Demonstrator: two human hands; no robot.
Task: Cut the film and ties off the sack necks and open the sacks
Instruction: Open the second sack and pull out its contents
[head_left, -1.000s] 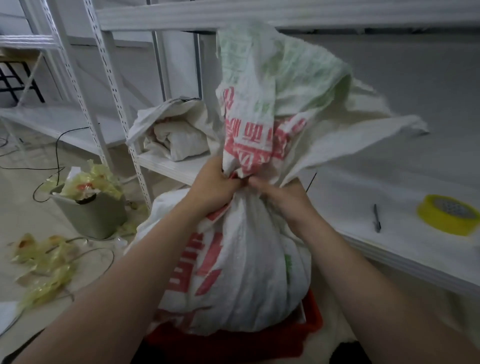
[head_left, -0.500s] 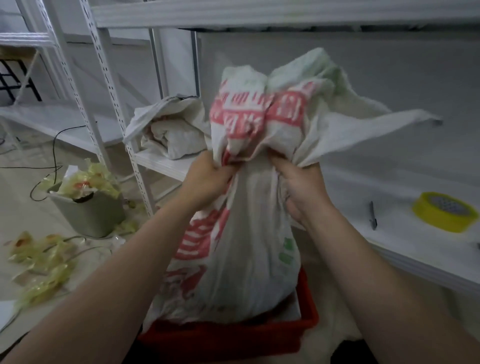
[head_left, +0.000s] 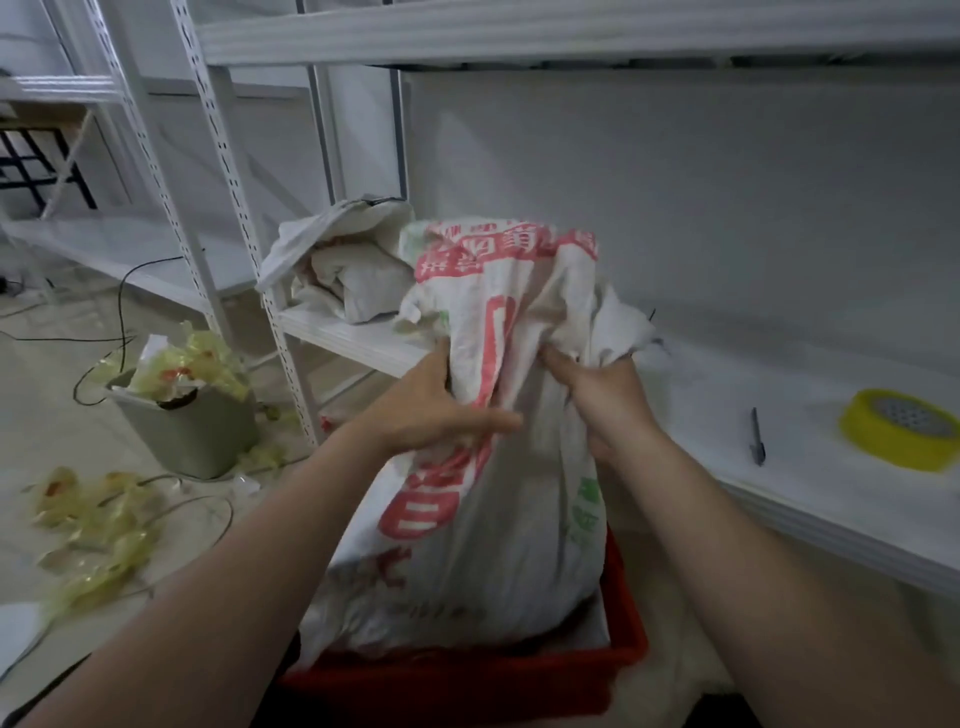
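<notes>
A full white woven sack (head_left: 483, 525) with red and green print stands in a red crate (head_left: 524, 675) in front of me. Its loose top is folded down and bunched over the body. My left hand (head_left: 436, 405) grips the fabric on the sack's left side, fingers laid across the front. My right hand (head_left: 597, 389) is closed on the bunched neck fabric on the right. No tie or film shows on this neck. A second white sack (head_left: 348, 270) lies slumped and open on the shelf behind.
A white shelf (head_left: 810, 483) on the right carries a dark cutter (head_left: 757, 436) and a yellow tape roll (head_left: 906, 428). On the floor at left stand a grey bin (head_left: 192, 436) stuffed with yellow film, loose film scraps (head_left: 93, 525) and black cables (head_left: 124, 306). White rack uprights (head_left: 244, 249) rise behind.
The sack's tall loose top, which stood raised above my hands, has come down and is now folded and bunched low. Both hands moved down and apart along the sack's sides.
</notes>
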